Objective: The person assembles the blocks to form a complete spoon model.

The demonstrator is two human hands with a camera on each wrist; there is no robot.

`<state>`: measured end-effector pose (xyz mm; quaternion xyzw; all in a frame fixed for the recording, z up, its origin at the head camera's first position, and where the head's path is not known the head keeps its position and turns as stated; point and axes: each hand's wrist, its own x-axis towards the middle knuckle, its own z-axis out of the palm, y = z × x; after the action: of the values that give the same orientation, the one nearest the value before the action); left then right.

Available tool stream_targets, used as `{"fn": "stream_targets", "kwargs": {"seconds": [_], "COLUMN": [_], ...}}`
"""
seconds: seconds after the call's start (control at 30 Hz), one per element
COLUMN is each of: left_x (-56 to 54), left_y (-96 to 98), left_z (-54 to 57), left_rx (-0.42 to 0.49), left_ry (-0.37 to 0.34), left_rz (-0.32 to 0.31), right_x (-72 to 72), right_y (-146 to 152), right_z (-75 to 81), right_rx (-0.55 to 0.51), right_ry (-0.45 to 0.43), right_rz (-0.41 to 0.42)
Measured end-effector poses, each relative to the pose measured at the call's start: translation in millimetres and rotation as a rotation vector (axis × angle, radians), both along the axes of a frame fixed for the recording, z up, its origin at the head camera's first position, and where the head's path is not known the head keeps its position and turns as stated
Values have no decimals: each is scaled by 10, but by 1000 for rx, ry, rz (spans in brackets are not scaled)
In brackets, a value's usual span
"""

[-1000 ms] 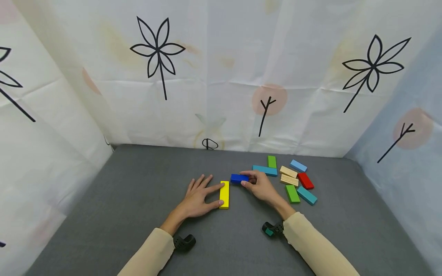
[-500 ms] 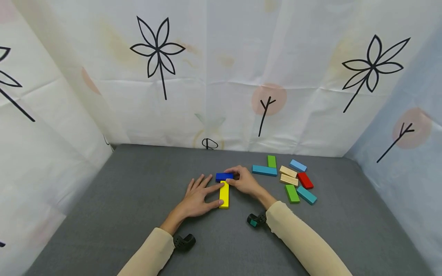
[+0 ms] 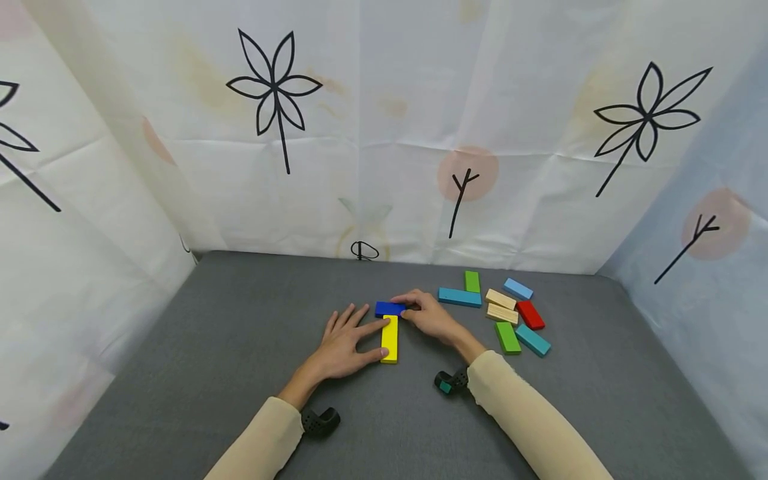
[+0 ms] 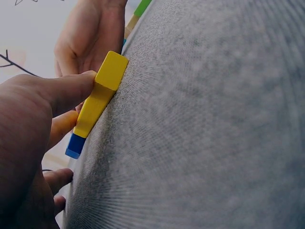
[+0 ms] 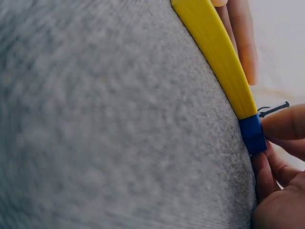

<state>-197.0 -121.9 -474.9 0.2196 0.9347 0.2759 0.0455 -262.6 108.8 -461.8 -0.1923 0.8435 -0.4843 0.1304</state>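
Observation:
A yellow wooden block lies lengthwise on the grey table in the head view. My left hand rests beside it, fingers spread, with thumb and index fingertips touching the block. Across the yellow block's far end lies a dark blue block, and the two appear to touch in a T shape. My right hand pinches the blue block's right end between thumb and fingers. From the right wrist, the blue block meets the end of the yellow block. The left thumb presses the yellow block in the left wrist view.
Right of my hands lie a teal block, a green block, a red block and several others, including natural wood ones. A patterned white cloth hangs behind the grey table.
My right hand has brought the blue block leftward to the far end of the yellow block, and it has stayed there over the last half second. My left hand has kept its place.

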Motion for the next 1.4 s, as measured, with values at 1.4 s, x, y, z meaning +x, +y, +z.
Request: {"fn": "stream_targets", "kwargs": {"seconds": [1.4], "left_x": [-67], "left_y": [32], "left_z": [-112], "left_rx": [-135], "left_ry": [135], "left_rz": [-90], "right_x": [61], "right_y": [2], "right_z": [8], "right_rx": [-34], "right_ry": [47], "right_rz": [6]}}
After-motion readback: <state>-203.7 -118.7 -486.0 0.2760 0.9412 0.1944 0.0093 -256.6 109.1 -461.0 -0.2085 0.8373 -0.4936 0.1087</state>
